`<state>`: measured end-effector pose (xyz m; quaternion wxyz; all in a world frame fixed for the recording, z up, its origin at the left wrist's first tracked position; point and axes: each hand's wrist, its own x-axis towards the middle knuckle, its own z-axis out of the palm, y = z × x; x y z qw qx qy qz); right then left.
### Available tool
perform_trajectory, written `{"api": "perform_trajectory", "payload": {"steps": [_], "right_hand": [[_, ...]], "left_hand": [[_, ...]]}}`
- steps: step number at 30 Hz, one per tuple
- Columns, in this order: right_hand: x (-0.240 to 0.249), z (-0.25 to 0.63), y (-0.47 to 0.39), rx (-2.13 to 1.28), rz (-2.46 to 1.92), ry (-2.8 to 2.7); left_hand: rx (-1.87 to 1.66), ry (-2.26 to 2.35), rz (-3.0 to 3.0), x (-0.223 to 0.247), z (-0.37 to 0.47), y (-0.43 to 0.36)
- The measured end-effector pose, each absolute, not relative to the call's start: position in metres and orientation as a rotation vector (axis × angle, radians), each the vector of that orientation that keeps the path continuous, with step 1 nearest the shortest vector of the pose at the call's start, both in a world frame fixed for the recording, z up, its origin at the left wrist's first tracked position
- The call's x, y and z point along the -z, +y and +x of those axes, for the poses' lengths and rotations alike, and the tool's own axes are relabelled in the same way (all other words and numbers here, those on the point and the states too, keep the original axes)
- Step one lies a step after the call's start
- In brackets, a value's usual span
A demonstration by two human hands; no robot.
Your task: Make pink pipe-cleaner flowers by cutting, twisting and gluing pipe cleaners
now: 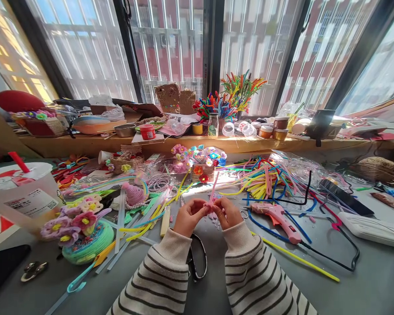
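Observation:
At the middle of the table, my left hand (191,215) and my right hand (228,212) meet with their fingertips pinched on a pink pipe cleaner (214,188). One end of it sticks upward between the hands, and a small bent pink part lies at the fingertips, mostly covered by them. A pink glue gun (279,218) lies on its side to the right of my right hand. Below the hands, a dark looped item (202,258) rests on the grey table (213,293), partly behind my left sleeve.
Left are a drink cup (29,197), a green pot with fuzzy flowers (88,240) and clear glue sticks (120,218). Right of centre lies a pile of pipe cleaners (265,179); a phone (346,197) and black cable (331,260) lie farther right. Jars line the sill (170,146).

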<state>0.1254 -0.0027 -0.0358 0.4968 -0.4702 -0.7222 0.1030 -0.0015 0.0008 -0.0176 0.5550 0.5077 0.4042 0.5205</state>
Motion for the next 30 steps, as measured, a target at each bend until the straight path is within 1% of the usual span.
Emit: {"api": "perform_trajectory", "payload": {"steps": [13,21,30], "right_hand": [[0.0417,0.1238,0.0011,0.009,-1.158,-1.862],[0.0395,0.1228,-0.0009,-0.036,-1.160,-1.846],[0.0433,0.1223,-0.0006,0.115,-1.177,-1.889]], "left_hand": [[-1.199,0.974,1.217,0.0186,-0.0016,0.0032],[-1.207,0.943,1.138,0.0171,-0.0029,0.0017],[-1.228,0.966,1.171,0.0197,-0.0030,0.0025]]}}
